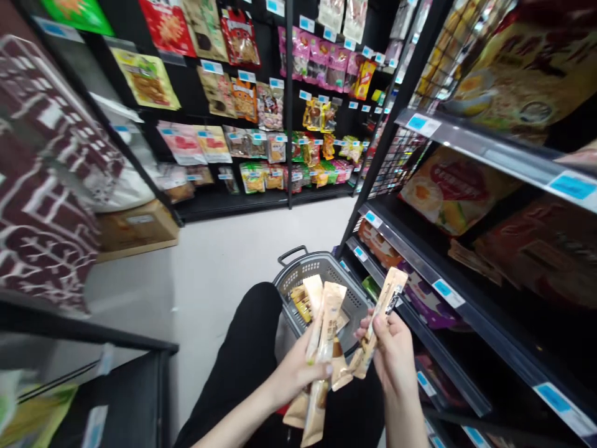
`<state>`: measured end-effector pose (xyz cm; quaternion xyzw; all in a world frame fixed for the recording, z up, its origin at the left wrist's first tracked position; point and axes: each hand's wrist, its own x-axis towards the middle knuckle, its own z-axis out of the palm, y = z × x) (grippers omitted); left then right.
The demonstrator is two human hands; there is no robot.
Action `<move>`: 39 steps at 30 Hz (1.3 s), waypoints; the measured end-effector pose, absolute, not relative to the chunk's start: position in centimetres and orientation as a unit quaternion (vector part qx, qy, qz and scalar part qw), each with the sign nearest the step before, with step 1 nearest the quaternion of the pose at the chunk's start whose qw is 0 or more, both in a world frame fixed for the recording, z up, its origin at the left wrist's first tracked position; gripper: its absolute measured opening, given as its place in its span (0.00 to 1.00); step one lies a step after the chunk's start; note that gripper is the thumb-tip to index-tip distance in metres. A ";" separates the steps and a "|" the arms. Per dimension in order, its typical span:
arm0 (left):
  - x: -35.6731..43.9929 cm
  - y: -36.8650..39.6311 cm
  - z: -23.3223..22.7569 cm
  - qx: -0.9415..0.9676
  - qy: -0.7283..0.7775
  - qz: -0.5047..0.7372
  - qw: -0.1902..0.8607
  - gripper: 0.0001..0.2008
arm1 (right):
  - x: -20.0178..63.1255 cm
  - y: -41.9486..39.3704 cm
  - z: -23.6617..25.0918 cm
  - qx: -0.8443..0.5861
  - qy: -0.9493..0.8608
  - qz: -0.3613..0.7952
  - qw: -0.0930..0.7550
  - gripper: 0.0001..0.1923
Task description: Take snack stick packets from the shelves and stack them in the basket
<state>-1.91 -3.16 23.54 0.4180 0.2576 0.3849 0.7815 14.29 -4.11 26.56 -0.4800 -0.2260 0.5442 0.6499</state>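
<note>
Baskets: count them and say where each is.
1: the gray basket, just past the knee, beside the shelves on the right. Slim packets partly cover it; any stacked beneath would be hidden.

No text legible anywhere. Stick packs (329, 320), lower centre: small dark characters, too blurred. Blue-and-white price tags (573, 185) on shelf edges, right side: numbers unreadable. Bag with red oval (459, 186), right: pale lettering, can't make it out. Red snack bag (240, 38), top centre: white lettering, same problem.
</note>
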 end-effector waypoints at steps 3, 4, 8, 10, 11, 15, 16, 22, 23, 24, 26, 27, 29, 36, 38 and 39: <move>-2.1 -3.5 23.9 0.422 0.224 0.377 0.793 0.39 | 11.5 -4.2 25.0 -0.489 -0.186 0.543 0.657 0.18; -2.2 -3.5 23.8 0.421 0.223 0.377 0.794 0.40 | 10.9 -4.2 24.5 -0.493 -0.176 0.538 0.661 0.18; -2.3 -3.6 23.0 0.413 0.237 0.386 0.790 0.44 | 8.9 -4.1 23.3 -0.498 -0.139 0.519 0.680 0.17; -2.2 -3.6 22.4 0.409 0.253 0.382 0.789 0.45 | 8.3 -4.1 23.2 -0.503 -0.136 0.522 0.675 0.18; -2.2 -3.6 22.0 0.405 0.260 0.377 0.791 0.45 | 8.1 -4.1 23.1 -0.504 -0.142 0.527 0.669 0.18; -2.2 -3.8 21.0 0.390 0.280 0.353 0.803 0.42 | 8.6 -4.2 23.2 -0.489 -0.187 0.574 0.629 0.19; -2.2 -3.9 21.0 0.390 0.280 0.354 0.802 0.41 | 9.1 -4.2 23.1 -0.482 -0.206 0.596 0.608 0.20; -2.3 -3.8 22.0 0.432 0.247 0.342 0.797 0.39 | 13.5 -2.9 23.4 -0.481 -0.262 0.613 0.570 0.18; -2.4 -3.7 22.2 0.445 0.242 0.336 0.794 0.39 | 14.3 -2.4 23.6 -0.489 -0.255 0.586 0.594 0.16; -2.4 -3.7 22.3 0.457 0.238 0.331 0.791 0.39 | 15.1 -2.0 23.9 -0.497 -0.249 0.558 0.617 0.15; -2.3 -3.5 22.5 0.476 0.234 0.322 0.784 0.39 | 16.4 -1.2 24.6 -0.513 -0.240 0.510 0.647 0.15; -2.3 -3.4 22.4 0.483 0.234 0.318 0.781 0.39 | 16.9 -0.9 24.9 -0.518 -0.239 0.496 0.654 0.15; -2.1 -3.3 22.2 0.496 0.240 0.313 0.773 0.39 | 17.2 -0.6 25.4 -0.521 -0.237 0.483 0.663 0.16; -1.6 -3.0 21.6 0.546 0.323 0.356 0.686 0.40 | 13.8 -1.5 24.0 -0.546 -0.274 0.469 0.639 0.36; -1.4 -3.0 21.5 0.559 0.340 0.362 0.664 0.40 | 12.4 -1.8 23.5 -0.559 -0.275 0.463 0.630 0.39; -1.3 -3.0 21.6 0.563 0.345 0.363 0.658 0.40 | 11.9 -1.8 23.4 -0.558 -0.266 0.466 0.632 0.37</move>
